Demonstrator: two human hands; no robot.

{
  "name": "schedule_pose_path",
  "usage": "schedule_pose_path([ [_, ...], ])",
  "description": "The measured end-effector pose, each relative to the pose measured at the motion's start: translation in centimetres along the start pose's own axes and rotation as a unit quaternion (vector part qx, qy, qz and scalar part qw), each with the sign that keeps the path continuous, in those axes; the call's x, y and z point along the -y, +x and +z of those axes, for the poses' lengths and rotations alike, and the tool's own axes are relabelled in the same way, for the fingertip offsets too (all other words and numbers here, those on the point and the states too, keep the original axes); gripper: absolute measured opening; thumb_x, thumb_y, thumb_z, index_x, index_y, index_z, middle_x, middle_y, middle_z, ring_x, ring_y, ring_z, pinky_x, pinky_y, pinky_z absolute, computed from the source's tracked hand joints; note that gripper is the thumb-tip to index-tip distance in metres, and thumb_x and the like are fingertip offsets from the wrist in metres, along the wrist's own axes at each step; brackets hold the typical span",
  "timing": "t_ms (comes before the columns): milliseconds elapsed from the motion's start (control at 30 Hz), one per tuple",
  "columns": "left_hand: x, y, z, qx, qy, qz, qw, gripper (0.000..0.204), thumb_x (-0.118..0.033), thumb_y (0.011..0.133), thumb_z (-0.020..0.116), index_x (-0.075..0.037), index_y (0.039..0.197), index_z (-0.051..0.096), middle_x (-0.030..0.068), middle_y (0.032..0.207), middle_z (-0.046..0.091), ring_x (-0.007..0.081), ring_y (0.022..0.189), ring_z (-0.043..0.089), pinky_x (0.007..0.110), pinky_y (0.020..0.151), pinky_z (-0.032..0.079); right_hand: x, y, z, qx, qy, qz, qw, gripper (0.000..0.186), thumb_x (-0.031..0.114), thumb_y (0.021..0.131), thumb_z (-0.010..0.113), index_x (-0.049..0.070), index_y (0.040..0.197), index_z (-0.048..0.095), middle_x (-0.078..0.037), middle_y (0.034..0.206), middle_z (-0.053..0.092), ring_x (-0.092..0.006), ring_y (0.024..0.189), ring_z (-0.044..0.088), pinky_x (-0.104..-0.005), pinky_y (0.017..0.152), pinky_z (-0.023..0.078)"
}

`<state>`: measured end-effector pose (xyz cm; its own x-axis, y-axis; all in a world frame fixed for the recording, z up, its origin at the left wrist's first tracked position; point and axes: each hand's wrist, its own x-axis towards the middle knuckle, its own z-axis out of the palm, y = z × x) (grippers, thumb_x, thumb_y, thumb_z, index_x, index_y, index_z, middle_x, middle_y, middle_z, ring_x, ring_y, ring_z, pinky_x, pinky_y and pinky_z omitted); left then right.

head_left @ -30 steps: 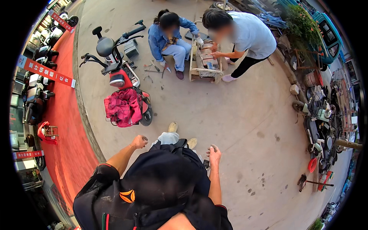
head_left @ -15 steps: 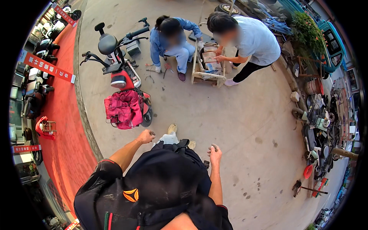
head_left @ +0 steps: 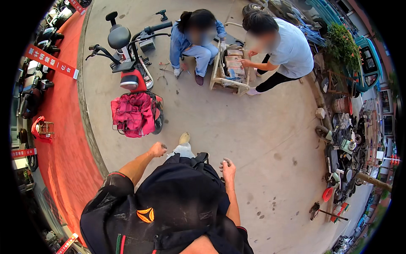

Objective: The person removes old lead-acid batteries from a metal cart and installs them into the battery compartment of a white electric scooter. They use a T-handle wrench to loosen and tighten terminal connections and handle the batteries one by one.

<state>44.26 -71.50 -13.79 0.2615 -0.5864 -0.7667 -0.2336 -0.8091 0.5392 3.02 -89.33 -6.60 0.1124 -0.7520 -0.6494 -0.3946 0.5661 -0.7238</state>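
My left hand hangs in front of my body with loosely bent fingers and nothing visible in it. It is nearest to a red electric scooter, whose front wire basket holds a crumpled pink cloth. My right hand is held at my other side, fingers partly bent and apart, gripping nothing. Dark smudges mark the fingertips. Neither hand touches the scooter. Beyond it, a crouching person in blue reaches toward small tools on the ground. A person in a light shirt bends over a pale metal frame holding several block-shaped items.
A cordless drill lies behind the scooter. Red paving with parked scooters runs along the left. At the right are piled scooter parts, a red basin and a long-handled tool. A teal vehicle stands far right.
I have stepped forward, so the scooter and my view have shifted slightly. The crouching person's head has moved right. Both my hands stay empty.
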Motion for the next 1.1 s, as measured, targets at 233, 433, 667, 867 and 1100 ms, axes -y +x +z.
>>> schedule_pose_path([
  [233, -0.6, 0.9, -0.1, 0.004, 0.006, 0.014, 1.0, 0.038, -0.019, 0.088, 0.068, 0.005, 0.115, 0.077, 0.0155, 0.079, 0.076, 0.0201, 0.064, 0.073, 0.036, 0.063, 0.061, 0.8, 0.2, 0.7, 0.005, -0.015, 0.003, 1.0, 0.04, 0.023, 0.105, 0.06, -0.001, 0.137, 0.066, -0.015, 0.108, 0.076, -0.0177, 0.083, 0.071, -0.0315, 0.07, 0.059],
  [433, -1.0, 0.9, -0.7, 0.002, 0.012, 0.001, 1.0, 0.038, -0.02, 0.088, 0.068, 0.003, 0.117, 0.078, 0.0151, 0.079, 0.076, 0.0207, 0.066, 0.074, 0.037, 0.065, 0.061, 0.8, 0.3, 1.4, 0.018, -0.033, 0.002, 0.999, 0.04, 0.023, 0.105, 0.06, -0.001, 0.137, 0.066, -0.015, 0.107, 0.076, -0.0174, 0.082, 0.072, -0.0309, 0.07, 0.059],
  [667, -1.4, 1.1, -0.7, 0.009, 0.02, 0.0, 1.0, 0.039, -0.02, 0.087, 0.068, 0.003, 0.117, 0.078, 0.0147, 0.082, 0.077, 0.0204, 0.066, 0.073, 0.036, 0.064, 0.06, 0.9, 0.4, 1.9, 0.022, -0.039, -0.002, 0.999, 0.039, 0.022, 0.105, 0.06, 0.0, 0.136, 0.066, -0.014, 0.106, 0.076, -0.0172, 0.083, 0.072, -0.0303, 0.069, 0.058],
  [867, -1.1, 1.3, -0.8, 0.009, 0.017, 0.011, 1.0, 0.038, -0.018, 0.087, 0.068, 0.005, 0.117, 0.077, 0.0142, 0.082, 0.077, 0.0191, 0.065, 0.072, 0.036, 0.062, 0.06, 1.1, 0.2, 2.4, 0.018, -0.04, -0.002, 0.999, 0.038, 0.022, 0.103, 0.061, 0.002, 0.135, 0.068, -0.013, 0.104, 0.076, -0.016, 0.08, 0.07, -0.0303, 0.068, 0.056],
  [1100, -2.1, 0.7, -1.4, 0.01, 0.02, 0.012, 1.0, 0.038, -0.018, 0.087, 0.068, 0.005, 0.116, 0.077, 0.0146, 0.083, 0.077, 0.0191, 0.065, 0.073, 0.035, 0.062, 0.06, 0.7, 0.2, 2.5, 0.023, -0.047, -0.001, 0.999, 0.039, 0.022, 0.104, 0.06, 0.0, 0.136, 0.067, -0.014, 0.106, 0.076, -0.0175, 0.082, 0.072, -0.0313, 0.069, 0.059],
])
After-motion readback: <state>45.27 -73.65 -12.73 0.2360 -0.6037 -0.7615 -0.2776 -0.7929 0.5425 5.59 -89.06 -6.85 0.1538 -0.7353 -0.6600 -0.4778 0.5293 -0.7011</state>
